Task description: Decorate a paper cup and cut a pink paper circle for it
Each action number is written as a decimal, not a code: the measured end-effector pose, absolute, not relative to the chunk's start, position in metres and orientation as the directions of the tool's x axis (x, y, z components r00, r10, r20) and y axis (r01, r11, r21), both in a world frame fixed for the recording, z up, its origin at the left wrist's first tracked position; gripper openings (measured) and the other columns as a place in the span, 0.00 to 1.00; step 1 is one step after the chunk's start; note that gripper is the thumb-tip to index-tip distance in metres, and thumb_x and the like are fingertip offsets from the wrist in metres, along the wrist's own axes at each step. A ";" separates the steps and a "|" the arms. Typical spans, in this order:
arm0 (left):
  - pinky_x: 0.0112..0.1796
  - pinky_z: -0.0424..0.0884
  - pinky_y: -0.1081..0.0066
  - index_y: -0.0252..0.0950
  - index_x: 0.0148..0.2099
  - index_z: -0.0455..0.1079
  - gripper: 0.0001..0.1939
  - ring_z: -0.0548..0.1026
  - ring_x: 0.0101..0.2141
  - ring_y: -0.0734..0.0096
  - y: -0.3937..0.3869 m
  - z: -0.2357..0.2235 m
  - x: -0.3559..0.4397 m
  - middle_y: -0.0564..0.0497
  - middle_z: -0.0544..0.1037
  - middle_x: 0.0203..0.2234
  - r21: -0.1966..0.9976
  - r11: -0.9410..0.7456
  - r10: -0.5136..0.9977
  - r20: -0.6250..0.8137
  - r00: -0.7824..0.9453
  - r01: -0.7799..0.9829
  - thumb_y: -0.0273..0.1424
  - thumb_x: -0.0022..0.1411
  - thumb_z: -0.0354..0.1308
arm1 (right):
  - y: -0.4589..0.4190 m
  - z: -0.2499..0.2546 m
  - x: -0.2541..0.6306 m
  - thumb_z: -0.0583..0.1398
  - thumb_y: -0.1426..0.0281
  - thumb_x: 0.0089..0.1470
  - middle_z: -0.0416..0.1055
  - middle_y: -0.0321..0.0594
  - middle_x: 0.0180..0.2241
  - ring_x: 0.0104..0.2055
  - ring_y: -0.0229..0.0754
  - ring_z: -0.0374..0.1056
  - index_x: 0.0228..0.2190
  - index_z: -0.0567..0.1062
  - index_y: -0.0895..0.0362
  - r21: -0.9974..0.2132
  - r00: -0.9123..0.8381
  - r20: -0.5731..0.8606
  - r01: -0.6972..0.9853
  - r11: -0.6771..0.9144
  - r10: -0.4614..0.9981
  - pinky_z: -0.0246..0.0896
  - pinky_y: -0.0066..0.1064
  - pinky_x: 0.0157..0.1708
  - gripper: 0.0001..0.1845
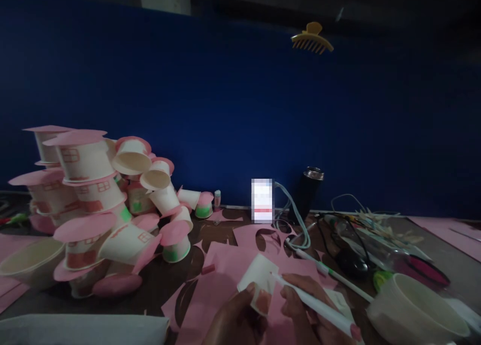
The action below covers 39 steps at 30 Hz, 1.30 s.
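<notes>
My left hand [238, 312] is closed round a small white paper cup [255, 277], tilted on its side, with a reddish patch coloured near its lower end. In my right hand [306, 302] is a white marker [319, 305] with a pink end, its tip at the cup's right side. Both hands are over a sheet of pink paper [203, 305]. A pink marker cap [208, 269] lies on that sheet, left of the cup. Part of the cup is hidden behind my left fingers.
A heap of paper cups with pink discs [88, 159] rises at left. A phone [262, 201] and black bottle [308, 195] stand against the blue partition [225, 109], where a yellow hair claw [312, 38] hangs. Bowls [413, 307], a black mouse [351, 264] and cables sit right.
</notes>
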<state>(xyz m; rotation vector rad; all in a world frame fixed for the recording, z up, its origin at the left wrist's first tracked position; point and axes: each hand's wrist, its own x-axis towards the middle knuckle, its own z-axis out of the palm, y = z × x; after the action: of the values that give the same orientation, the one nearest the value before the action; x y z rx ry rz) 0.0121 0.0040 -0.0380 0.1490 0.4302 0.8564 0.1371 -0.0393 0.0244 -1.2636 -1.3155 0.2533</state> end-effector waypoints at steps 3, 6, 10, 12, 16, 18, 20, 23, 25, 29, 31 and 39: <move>0.32 0.66 0.73 0.29 0.37 0.75 0.11 0.75 0.30 0.70 0.003 -0.037 0.013 0.46 0.79 0.30 0.296 0.651 0.757 -0.323 0.568 -0.699 0.30 0.52 0.67 | -0.039 0.024 0.142 0.57 0.60 0.58 0.75 0.37 0.26 0.21 0.39 0.71 0.36 0.75 0.52 -0.743 0.287 0.596 0.550 0.381 0.749 0.70 0.26 0.24 0.10; 0.33 0.66 0.73 0.29 0.37 0.75 0.11 0.74 0.30 0.71 0.000 -0.031 0.012 0.46 0.79 0.30 0.328 0.641 0.766 -0.326 0.554 -0.694 0.31 0.52 0.67 | -0.038 0.023 0.148 0.57 0.63 0.59 0.76 0.36 0.26 0.23 0.39 0.73 0.37 0.74 0.51 -0.684 0.219 0.625 0.617 0.390 0.749 0.72 0.27 0.27 0.09; 0.35 0.66 0.71 0.30 0.40 0.76 0.15 0.75 0.31 0.66 -0.003 -0.024 0.011 0.44 0.79 0.32 0.412 0.614 0.789 -0.292 0.541 -0.674 0.34 0.52 0.67 | -0.037 0.019 0.149 0.57 0.64 0.59 0.76 0.35 0.29 0.23 0.38 0.74 0.38 0.74 0.51 -0.701 0.212 0.609 0.595 0.394 0.764 0.72 0.25 0.25 0.08; 0.35 0.66 0.70 0.30 0.40 0.76 0.16 0.75 0.32 0.65 -0.004 -0.024 0.011 0.44 0.79 0.32 0.440 0.607 0.794 -0.285 0.538 -0.662 0.35 0.51 0.68 | -0.037 0.018 0.148 0.57 0.63 0.59 0.76 0.35 0.30 0.23 0.38 0.75 0.38 0.74 0.51 -0.719 0.227 0.595 0.579 0.385 0.771 0.72 0.25 0.26 0.08; 0.35 0.66 0.71 0.30 0.38 0.76 0.17 0.73 0.29 0.69 -0.003 -0.025 0.012 0.46 0.79 0.30 0.468 0.608 0.790 -0.272 0.550 -0.642 0.37 0.49 0.69 | -0.037 0.019 0.147 0.58 0.63 0.58 0.76 0.35 0.30 0.23 0.37 0.75 0.37 0.75 0.52 -0.737 0.253 0.589 0.557 0.382 0.767 0.72 0.24 0.26 0.08; 0.34 0.65 0.73 0.30 0.38 0.76 0.18 0.72 0.29 0.72 -0.004 -0.025 0.012 0.47 0.78 0.30 0.465 0.605 0.793 -0.276 0.544 -0.646 0.38 0.49 0.69 | -0.037 0.019 0.147 0.58 0.63 0.58 0.76 0.35 0.30 0.23 0.37 0.75 0.37 0.75 0.52 -0.741 0.255 0.587 0.551 0.383 0.769 0.72 0.24 0.26 0.08; 0.32 0.64 0.74 0.30 0.38 0.76 0.17 0.72 0.29 0.73 -0.005 -0.023 0.012 0.47 0.78 0.30 0.461 0.608 0.791 -0.291 0.538 -0.646 0.37 0.49 0.69 | -0.038 0.019 0.148 0.58 0.63 0.58 0.76 0.36 0.31 0.24 0.38 0.76 0.37 0.75 0.52 -0.743 0.250 0.581 0.552 0.379 0.775 0.72 0.24 0.25 0.09; 0.28 0.61 0.75 0.30 0.38 0.77 0.14 0.71 0.27 0.74 -0.007 -0.018 0.012 0.47 0.78 0.30 0.451 0.600 0.797 -0.272 0.538 -0.661 0.34 0.51 0.68 | -0.038 0.019 0.148 0.58 0.63 0.58 0.76 0.37 0.31 0.25 0.38 0.76 0.38 0.75 0.52 -0.739 0.247 0.580 0.560 0.375 0.776 0.71 0.24 0.24 0.09; 0.28 0.60 0.75 0.29 0.37 0.77 0.13 0.70 0.27 0.73 -0.008 -0.015 0.012 0.46 0.78 0.29 0.448 0.584 0.808 -0.236 0.540 -0.677 0.33 0.52 0.67 | -0.038 0.019 0.148 0.58 0.63 0.58 0.76 0.36 0.31 0.24 0.38 0.75 0.38 0.75 0.52 -0.740 0.246 0.582 0.555 0.379 0.775 0.72 0.25 0.25 0.09; 0.31 0.61 0.72 0.30 0.38 0.77 0.14 0.71 0.27 0.71 -0.009 -0.013 0.012 0.47 0.77 0.28 0.464 0.574 0.813 -0.223 0.538 -0.675 0.35 0.53 0.67 | -0.038 0.019 0.148 0.57 0.64 0.58 0.76 0.35 0.30 0.22 0.37 0.75 0.38 0.74 0.52 -0.736 0.249 0.590 0.556 0.385 0.768 0.72 0.25 0.26 0.07; 0.32 0.62 0.71 0.31 0.38 0.76 0.14 0.71 0.27 0.71 -0.008 -0.014 0.012 0.47 0.77 0.28 0.472 0.574 0.811 -0.218 0.542 -0.669 0.35 0.53 0.67 | -0.038 0.018 0.150 0.57 0.65 0.59 0.77 0.35 0.30 0.23 0.38 0.75 0.38 0.74 0.52 -0.708 0.217 0.598 0.593 0.382 0.772 0.72 0.25 0.25 0.07; 0.31 0.61 0.72 0.30 0.40 0.76 0.15 0.71 0.28 0.71 -0.009 -0.012 0.010 0.46 0.78 0.30 0.487 0.573 0.811 -0.221 0.542 -0.659 0.35 0.53 0.67 | -0.037 0.018 0.156 0.56 0.66 0.60 0.78 0.40 0.31 0.27 0.41 0.77 0.39 0.73 0.54 -0.617 0.141 0.617 0.697 0.365 0.774 0.71 0.26 0.23 0.08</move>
<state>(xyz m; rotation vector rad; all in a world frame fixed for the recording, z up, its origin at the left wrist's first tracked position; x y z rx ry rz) 0.0104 -0.0085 -0.0116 0.3693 0.4533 0.8963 0.1560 -0.0373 0.0179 -1.3567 -1.5786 0.0920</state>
